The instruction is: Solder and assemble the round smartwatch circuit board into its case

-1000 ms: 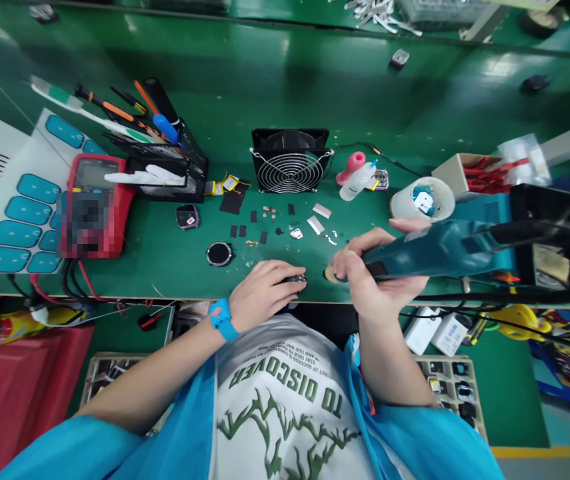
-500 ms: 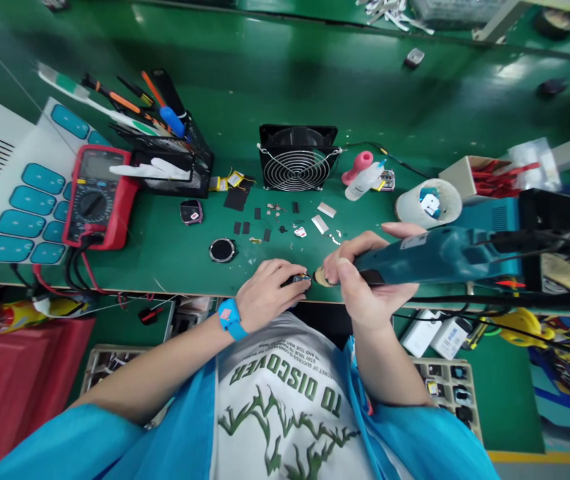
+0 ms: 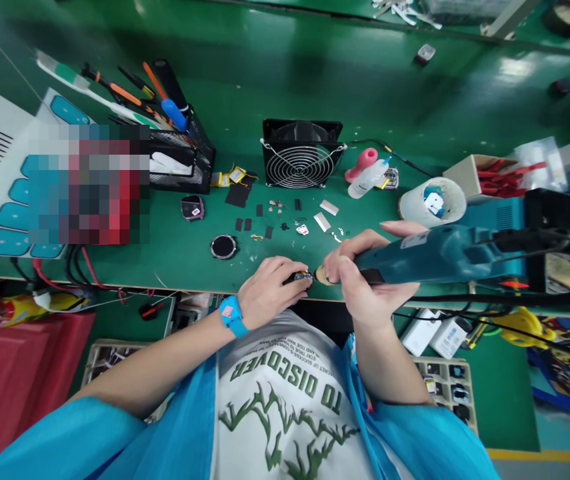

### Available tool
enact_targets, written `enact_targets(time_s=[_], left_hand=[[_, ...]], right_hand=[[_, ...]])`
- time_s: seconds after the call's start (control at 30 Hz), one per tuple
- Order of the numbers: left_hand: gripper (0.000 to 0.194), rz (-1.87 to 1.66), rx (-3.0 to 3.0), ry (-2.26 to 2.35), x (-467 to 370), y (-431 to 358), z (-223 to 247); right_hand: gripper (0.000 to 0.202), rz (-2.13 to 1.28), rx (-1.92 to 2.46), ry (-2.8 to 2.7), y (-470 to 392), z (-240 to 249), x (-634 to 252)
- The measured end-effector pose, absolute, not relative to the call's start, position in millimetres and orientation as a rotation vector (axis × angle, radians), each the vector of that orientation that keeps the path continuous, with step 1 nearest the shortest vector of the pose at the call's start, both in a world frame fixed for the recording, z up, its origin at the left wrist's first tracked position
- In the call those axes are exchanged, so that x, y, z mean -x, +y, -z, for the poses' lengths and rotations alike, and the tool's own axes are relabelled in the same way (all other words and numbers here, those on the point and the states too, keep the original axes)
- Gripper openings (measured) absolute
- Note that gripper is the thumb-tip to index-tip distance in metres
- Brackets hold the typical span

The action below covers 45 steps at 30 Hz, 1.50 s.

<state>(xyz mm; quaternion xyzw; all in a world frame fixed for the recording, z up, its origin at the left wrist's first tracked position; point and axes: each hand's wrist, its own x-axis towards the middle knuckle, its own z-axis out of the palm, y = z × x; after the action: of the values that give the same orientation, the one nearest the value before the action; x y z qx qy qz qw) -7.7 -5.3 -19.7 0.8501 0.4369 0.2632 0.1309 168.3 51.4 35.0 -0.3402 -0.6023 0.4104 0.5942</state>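
Observation:
My left hand (image 3: 267, 287), with a blue wrist strap (image 3: 233, 316), is closed around a small dark device (image 3: 303, 276) at the bench's front edge. It looks like a watch case with coloured parts showing, mostly hidden by my fingers. Just to its right, my right hand (image 3: 365, 283) grips a teal hand-held tool (image 3: 415, 257) from below. A tan tip (image 3: 321, 275) at my right fingertips points at the device, very close to it; contact is unclear. Farther back lie a round watch (image 3: 223, 247), small black pads (image 3: 248, 225), and metal strips (image 3: 322, 221).
A fan (image 3: 302, 157) stands at the back, a clear bottle (image 3: 365, 180) and white tub (image 3: 432, 203) to its right. At left are a mesh tool holder (image 3: 199, 150) and a blurred red object (image 3: 125, 207). Black cables (image 3: 465, 303) run along the right front edge.
The view has shifted slightly, so the bench items sit a little farther right. Both hands keep their hold and their places relative to each other.

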Motion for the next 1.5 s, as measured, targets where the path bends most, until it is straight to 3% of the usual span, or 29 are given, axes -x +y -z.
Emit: enact_targets(time_s=[0.27,0.43,0.6,0.77,0.97,1.13,1.23,1.4,1.5], left_hand=[[0.021,-0.781,-2.453,1.293,4.5,-7.0,21.4],[0.044,-0.811,-2.331,1.347,6.8,-5.0,19.0],[0.023,-0.766,-2.301,1.092,16.9,1.4,16.2],[0.018,-0.835,-2.391,1.159,13.2,-0.6,21.8],[0.047,-0.839,-2.296,1.211,11.5,-2.7,17.8],[0.046,-0.921,-2.153,1.188,14.2,1.1,11.1],[0.043,-0.969,-2.080,1.234,15.4,0.7,8.8],[0.043,-0.967,-2.041,1.357,20.5,-8.7,6.1],[0.040,-0.939,-2.069,1.394,22.9,-14.0,5.0]], right_hand=[[0.047,-0.923,0.802,-1.385,51.4,-37.5,-171.6],[0.048,-0.889,0.796,-1.367,53.9,-37.7,-179.1],[0.047,-0.900,0.803,-1.378,53.0,-34.5,-182.4],[0.048,-0.927,0.805,-1.321,50.7,-39.4,-181.4],[0.044,-0.849,0.869,-1.205,67.7,-67.0,-213.3],[0.036,-0.853,1.120,-1.222,108.4,-66.1,-273.0],[0.039,-0.722,1.245,-1.289,119.0,-51.0,-299.1],[0.071,-0.420,1.401,-1.366,83.0,-29.5,-314.3],[0.048,-0.070,1.477,-1.350,43.2,-26.7,-304.3]])
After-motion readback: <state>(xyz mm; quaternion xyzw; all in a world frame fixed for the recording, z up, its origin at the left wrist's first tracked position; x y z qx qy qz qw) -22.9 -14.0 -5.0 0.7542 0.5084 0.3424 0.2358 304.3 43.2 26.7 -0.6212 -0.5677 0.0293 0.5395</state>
